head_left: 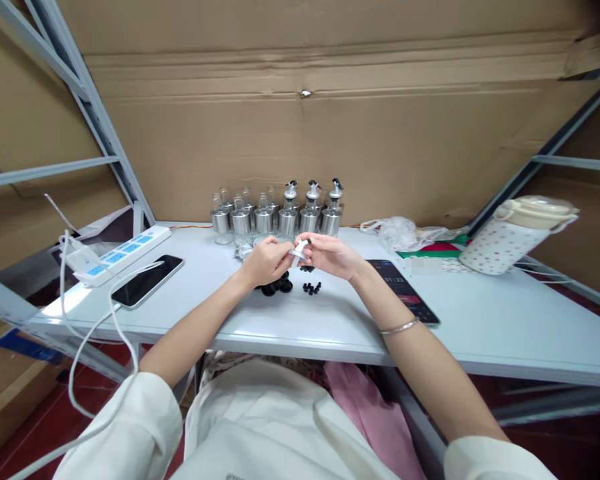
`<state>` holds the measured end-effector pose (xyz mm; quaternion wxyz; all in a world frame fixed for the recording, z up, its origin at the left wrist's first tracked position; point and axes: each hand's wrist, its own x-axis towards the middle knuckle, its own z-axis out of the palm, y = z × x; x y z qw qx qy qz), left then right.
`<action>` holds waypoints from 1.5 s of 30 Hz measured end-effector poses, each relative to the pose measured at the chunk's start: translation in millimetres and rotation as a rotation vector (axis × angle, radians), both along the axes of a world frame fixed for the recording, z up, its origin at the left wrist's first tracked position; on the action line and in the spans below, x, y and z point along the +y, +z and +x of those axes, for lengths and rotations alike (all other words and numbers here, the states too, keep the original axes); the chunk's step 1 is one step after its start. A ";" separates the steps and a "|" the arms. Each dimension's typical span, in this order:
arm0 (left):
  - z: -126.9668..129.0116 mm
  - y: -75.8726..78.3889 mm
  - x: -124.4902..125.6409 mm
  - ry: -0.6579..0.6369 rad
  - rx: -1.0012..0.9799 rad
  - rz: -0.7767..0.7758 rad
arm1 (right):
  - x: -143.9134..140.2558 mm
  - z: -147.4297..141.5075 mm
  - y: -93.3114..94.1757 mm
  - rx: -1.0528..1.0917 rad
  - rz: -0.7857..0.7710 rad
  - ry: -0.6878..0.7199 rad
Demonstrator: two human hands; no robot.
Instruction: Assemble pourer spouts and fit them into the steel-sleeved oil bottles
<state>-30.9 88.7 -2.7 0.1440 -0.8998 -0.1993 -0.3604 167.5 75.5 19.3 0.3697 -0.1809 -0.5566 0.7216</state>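
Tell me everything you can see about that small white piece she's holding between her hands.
The small white piece looks like a plastic pourer spout: a narrow tube flaring to a wider round base. It is tilted, held above the white table, in front of the row of glass bottles. The left hand and the right hand both pinch it with their fingertips. Finer detail is too small to tell.

1. My left hand (266, 261) and right hand (330, 255) pinch a small white spout (300, 249) between them, just in front of the bottle row (277, 215).
2. Black caps (276, 287) and small black bits (311, 288) lie nearer me than the bottles.
3. Phone (147, 281) left of the bottles, jug (515, 235) far right.
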 end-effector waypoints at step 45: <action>-5.8 4.4 4.0 0.049 -0.014 -0.057 | 0.8 -6.0 -0.4 0.037 -0.009 -0.133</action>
